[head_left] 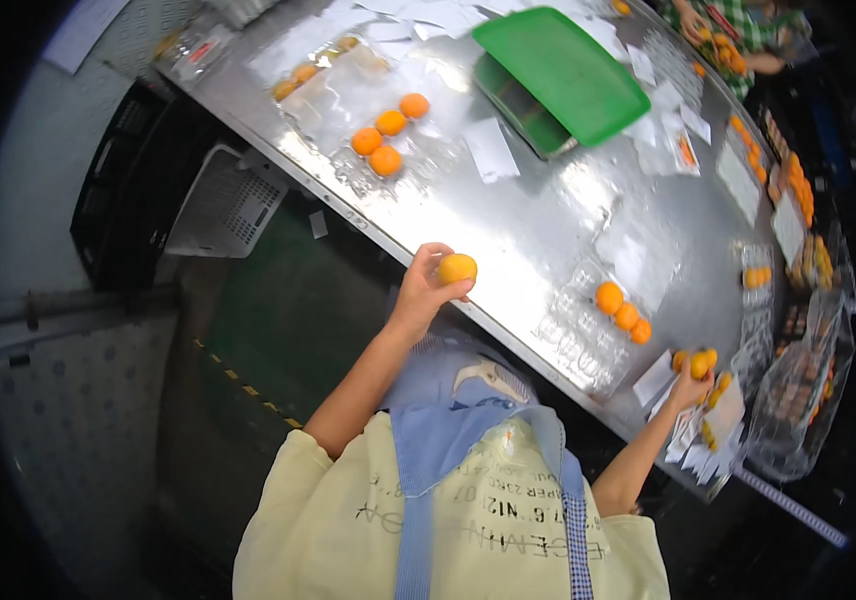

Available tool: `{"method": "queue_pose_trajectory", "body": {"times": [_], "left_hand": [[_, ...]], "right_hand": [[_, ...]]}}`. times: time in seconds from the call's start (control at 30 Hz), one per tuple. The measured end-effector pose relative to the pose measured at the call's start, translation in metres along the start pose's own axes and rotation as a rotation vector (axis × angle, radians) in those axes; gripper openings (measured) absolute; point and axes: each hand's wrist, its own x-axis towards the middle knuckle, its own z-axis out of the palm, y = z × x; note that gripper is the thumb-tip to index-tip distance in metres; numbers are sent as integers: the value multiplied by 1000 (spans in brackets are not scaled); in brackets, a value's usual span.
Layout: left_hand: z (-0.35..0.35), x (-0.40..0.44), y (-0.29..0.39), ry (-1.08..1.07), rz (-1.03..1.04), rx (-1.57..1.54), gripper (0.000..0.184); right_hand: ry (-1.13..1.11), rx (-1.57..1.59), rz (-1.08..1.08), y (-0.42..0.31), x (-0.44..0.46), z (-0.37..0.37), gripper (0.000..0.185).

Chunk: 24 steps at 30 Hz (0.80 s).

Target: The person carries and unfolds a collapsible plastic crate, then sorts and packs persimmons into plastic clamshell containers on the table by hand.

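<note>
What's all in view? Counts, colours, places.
table: one, silver, centre
container: one, green, table's far side
orange cluster: four, orange, table left
orange row: three, orange, table right
other fruit: many, orange to yellow, mostly right
papers: many, white, on table
clear trays: several, colourless, on table
basket: one, white, below table's left
co-worker: one, green checked top, upper right
person's top: one, pale yellow, bottom
left hand: one, bare, holding one mandarin
right hand: one, bare, holding small citrus, count unclear
</note>
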Motion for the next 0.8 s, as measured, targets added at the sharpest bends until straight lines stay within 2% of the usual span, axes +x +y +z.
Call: {"method": "queue_pose_trajectory", "body": {"times": [0.07,0.13,0.3,0.4,0.43,0.5,0.57,0.67,0.7,0.8], "left_hand": [[-9,-4,12,77,9,27,45],[-18,-7,17,175,43,107,43],[-40,-9,20,311,53,-6,35],[-49,-7,20,334,68,-75,34],[-52,-5,22,338,82,-88,34],[-62,1,25,347,116,-125,35],[-70,8,34,374,146,-142,36],[-96,26,53,394,180,-148,36],[-105,32,62,402,196,-149,35],[-141,51,96,432,238,-158,32]], "right_hand": [[-35,-174,27,13,-1,-3,65],[-22,-207,39,11,-1,-1,65],[57,-238,132,20,13,-3,67],[72,-374,106,37,26,-8,62],[-54,-412,219,53,38,-9,70],[-220,-310,488,81,57,-11,70],[-334,-214,709,73,62,-10,71],[78,-542,235,43,43,-1,73],[150,-565,122,18,37,1,64],[31,-199,-66,-59,17,41,48]]}}
